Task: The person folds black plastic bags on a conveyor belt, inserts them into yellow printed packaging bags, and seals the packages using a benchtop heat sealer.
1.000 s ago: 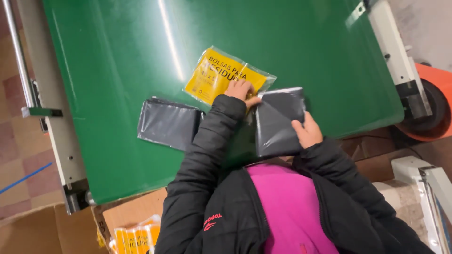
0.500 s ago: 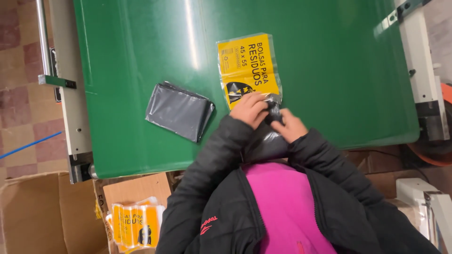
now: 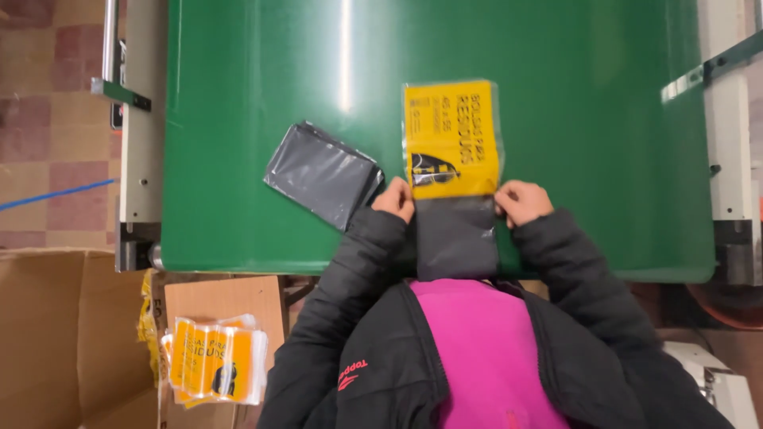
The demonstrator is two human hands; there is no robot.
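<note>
From the head camera I look straight down on a green conveyor belt (image 3: 556,119) with both of my hands at its near edge. My left hand (image 3: 395,199) pinches the left bottom corner of a clear plastic sleeve with a yellow printed insert (image 3: 451,139), fingers curled tight together on the film; my right hand (image 3: 522,202) grips the opposite corner the same way, knuckles up, fingers bunched. The sleeve lies flat on the belt, its long side running away from me. A folded stack of dark grey bags (image 3: 455,237) sits between my two hands, its far end at the mouth of the sleeve and its near end reaching back to the belt edge against my black jacket; whether that end is already inside the film I cannot tell. A second folded grey bag bundle (image 3: 323,173) lies askew on the belt just left of my left hand, apart from the sleeve. Below the belt, at lower left, a bundle of yellow packed sleeves (image 3: 214,359) rests by an open cardboard box (image 3: 48,334).
</note>
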